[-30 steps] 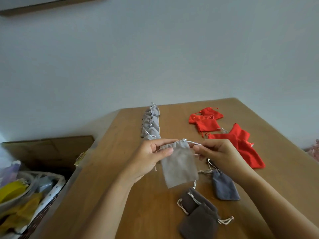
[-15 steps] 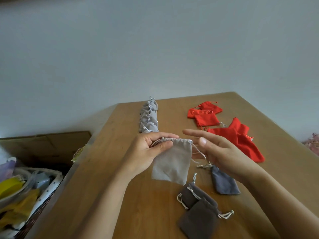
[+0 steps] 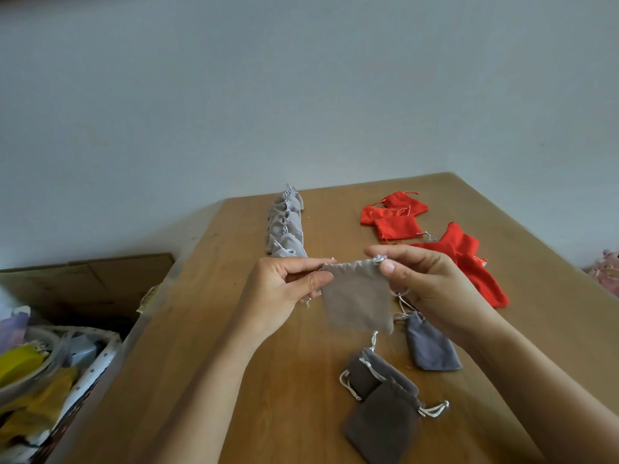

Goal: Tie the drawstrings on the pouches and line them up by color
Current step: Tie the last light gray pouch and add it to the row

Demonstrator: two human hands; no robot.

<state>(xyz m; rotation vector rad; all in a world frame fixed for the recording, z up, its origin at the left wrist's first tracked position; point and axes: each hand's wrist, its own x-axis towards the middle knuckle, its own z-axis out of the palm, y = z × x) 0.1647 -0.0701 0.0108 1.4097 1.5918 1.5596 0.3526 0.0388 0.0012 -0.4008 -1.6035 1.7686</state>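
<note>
I hold a light grey pouch (image 3: 358, 296) up over the wooden table (image 3: 234, 329). My left hand (image 3: 284, 293) pinches its top left corner and my right hand (image 3: 425, 289) pinches the top right corner at the drawstring. A row of several tied light grey pouches (image 3: 286, 226) runs away from me behind my left hand. Red pouches (image 3: 395, 216) lie in a loose group at the back right, with more red pouches (image 3: 475, 266) behind my right hand. Two dark brown-grey pouches (image 3: 378, 406) and a blue-grey pouch (image 3: 430, 346) lie near me.
A basket (image 3: 83, 373) with yellow and other items stands on the floor to the left, beside a cardboard box (image 3: 87, 279). A plain wall rises behind the table. Something pinkish (image 3: 606, 269) shows past the right edge.
My right hand, spread open beside the pouch half a second ago, has closed on the pouch's top right corner. The pouch mouth is now stretched flat between both hands.
</note>
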